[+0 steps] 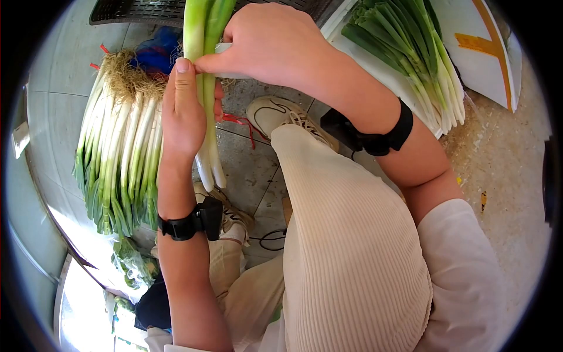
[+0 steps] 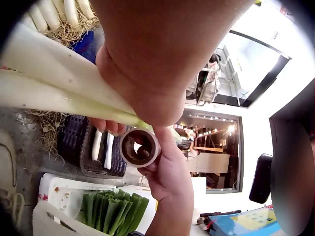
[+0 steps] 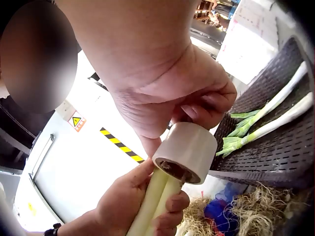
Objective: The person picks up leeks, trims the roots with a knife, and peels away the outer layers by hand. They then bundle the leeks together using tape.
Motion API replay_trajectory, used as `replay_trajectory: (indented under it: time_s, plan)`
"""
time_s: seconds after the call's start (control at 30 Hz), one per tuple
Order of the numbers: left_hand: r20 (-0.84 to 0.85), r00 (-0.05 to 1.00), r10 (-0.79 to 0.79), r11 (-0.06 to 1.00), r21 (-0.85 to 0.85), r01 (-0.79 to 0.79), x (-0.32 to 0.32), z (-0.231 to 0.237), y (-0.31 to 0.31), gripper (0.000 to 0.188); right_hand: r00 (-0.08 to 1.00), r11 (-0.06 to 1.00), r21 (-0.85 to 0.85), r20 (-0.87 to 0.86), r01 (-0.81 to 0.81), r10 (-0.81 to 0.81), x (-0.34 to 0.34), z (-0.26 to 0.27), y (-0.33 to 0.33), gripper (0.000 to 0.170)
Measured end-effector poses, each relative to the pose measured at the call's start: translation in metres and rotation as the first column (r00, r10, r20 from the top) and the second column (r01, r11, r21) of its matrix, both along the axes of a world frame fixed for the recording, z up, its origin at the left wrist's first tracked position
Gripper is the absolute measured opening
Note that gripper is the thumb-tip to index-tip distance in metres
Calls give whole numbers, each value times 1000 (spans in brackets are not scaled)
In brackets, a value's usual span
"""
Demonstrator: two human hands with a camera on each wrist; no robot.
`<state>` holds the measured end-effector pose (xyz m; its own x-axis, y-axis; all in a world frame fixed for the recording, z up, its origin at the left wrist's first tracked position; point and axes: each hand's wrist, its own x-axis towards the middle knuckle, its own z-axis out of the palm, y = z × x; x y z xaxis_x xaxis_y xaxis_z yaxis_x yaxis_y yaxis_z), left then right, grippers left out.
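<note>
My left hand (image 1: 185, 120) grips a pair of long green onions (image 1: 209, 105), thumb along the stalks and fingers curled round behind. Their white ends point down toward my lap in the head view, and the green part runs out past the top edge. My right hand (image 1: 275, 47) holds a roll of white tape (image 3: 192, 145) right against the stalks, just beyond the left thumb. In the head view the roll is mostly hidden behind the right hand. The left wrist view shows its brown cardboard core facing the camera.
A rooted pile of green onions (image 1: 120, 146) lies on the floor at left, beside a blue bag (image 1: 159, 50). A dark plastic crate (image 3: 256, 147) holds two loose stalks. At right, a white foam box (image 1: 375, 73) bears another bunch (image 1: 419, 64). My shoes (image 1: 272, 114) stand below my hands.
</note>
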<state>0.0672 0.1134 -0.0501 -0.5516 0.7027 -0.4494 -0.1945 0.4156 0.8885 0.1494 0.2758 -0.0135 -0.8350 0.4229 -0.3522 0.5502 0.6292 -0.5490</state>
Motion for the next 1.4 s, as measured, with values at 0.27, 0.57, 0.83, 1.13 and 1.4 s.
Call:
replay_trajectory:
  time_s: [0.27,0.57,0.83,1.13,1.4]
  plan:
    - [32,998,48,999,-10,-47,-2,-4,0,53,992,993,-33,47,-114,116,6,3,7,52]
    - [138,990,5,998,56,-13,-2,4,0,61,962,951,-167,38,-261,270,11,-34,32,58]
    - [599,781,-174,979,192,71,-7,11,-3,59,883,746,-557,-461,-365,88,19,-58,38,79]
    - [721,641,-264,965,199,173,-15,24,-15,57,839,345,-786,-543,-513,10,12,-60,29,52]
    - [719,626,-302,945,312,97,-11,27,-12,59,873,402,-802,-487,-443,-10,15,-64,27,36]
